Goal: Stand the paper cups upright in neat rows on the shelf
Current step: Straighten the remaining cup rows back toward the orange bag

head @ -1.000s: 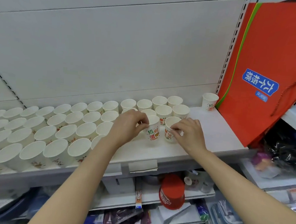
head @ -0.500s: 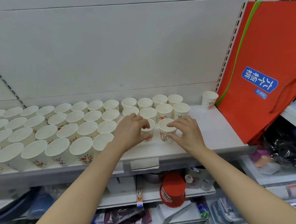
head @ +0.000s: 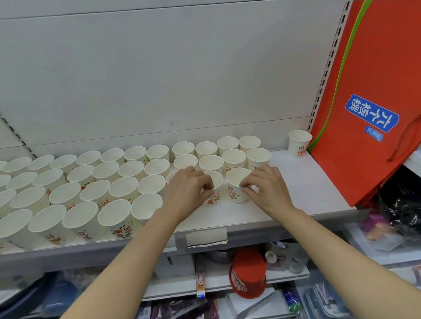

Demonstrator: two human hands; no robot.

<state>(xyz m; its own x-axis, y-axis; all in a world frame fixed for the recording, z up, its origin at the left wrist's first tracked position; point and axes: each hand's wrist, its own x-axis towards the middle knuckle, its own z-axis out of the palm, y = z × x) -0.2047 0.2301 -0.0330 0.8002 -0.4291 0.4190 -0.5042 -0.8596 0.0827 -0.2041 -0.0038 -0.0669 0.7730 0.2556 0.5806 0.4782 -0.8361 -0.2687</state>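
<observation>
Several white paper cups with red and orange print stand upright in rows (head: 126,171) across the grey shelf (head: 309,188). My left hand (head: 190,189) pinches the rim of one cup (head: 216,192) at the right end of the third row. My right hand (head: 268,188) pinches the rim of the cup (head: 237,185) beside it. Both cups stand upright on the shelf. One lone cup (head: 299,143) stands apart at the back right.
A red bag (head: 385,72) with a blue label leans at the shelf's right end. Below the shelf sit a red upturned bucket (head: 247,274), boxes and packets. A paper tag (head: 206,237) hangs on the shelf's front edge.
Both hands have slid their two cups back from the shelf's front towards the third row, and the cups now stand close behind the second-row cups.
</observation>
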